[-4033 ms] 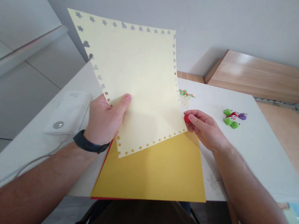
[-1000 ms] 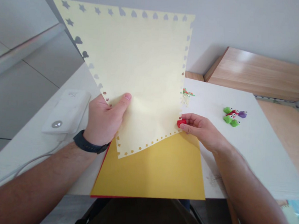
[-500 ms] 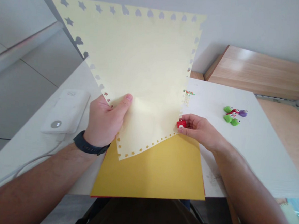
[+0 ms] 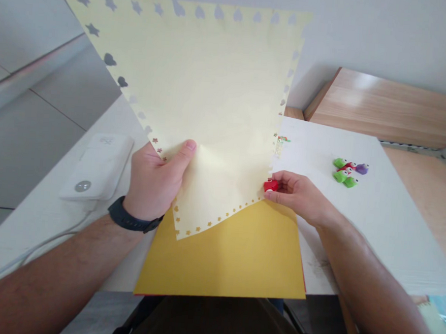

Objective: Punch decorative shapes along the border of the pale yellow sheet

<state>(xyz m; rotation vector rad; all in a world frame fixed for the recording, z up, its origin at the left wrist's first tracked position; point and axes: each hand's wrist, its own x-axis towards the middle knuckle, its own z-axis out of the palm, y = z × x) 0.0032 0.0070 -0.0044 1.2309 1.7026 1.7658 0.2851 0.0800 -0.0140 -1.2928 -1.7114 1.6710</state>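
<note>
A pale yellow sheet of paper (image 4: 221, 85), with stars, hearts and flowers punched along its edges, is held up at a slant. My left hand (image 4: 157, 180) grips its left side, thumb on the front face and the other fingers hidden behind. Between the fingers and thumb of my right hand (image 4: 293, 192) is a small red craft punch (image 4: 270, 185), closed in the grip at the sheet's lower right edge. Beneath the paper lies a darker yellow sheet (image 4: 223, 269), with a thin red edge showing under it.
Several green, red and purple craft punches (image 4: 348, 171) sit together on the white table (image 4: 387, 224) at right. Small colourful paper bits (image 4: 282, 140) lie behind the sheet. A white charger-like box (image 4: 97, 166) with a cable is at left. Wooden boards (image 4: 387, 107) stand at the back right.
The top of the pale yellow sheet has tipped slightly nearer and looks larger. My left hand has shifted a little to the left; the red craft punch stays at the right edge.
</note>
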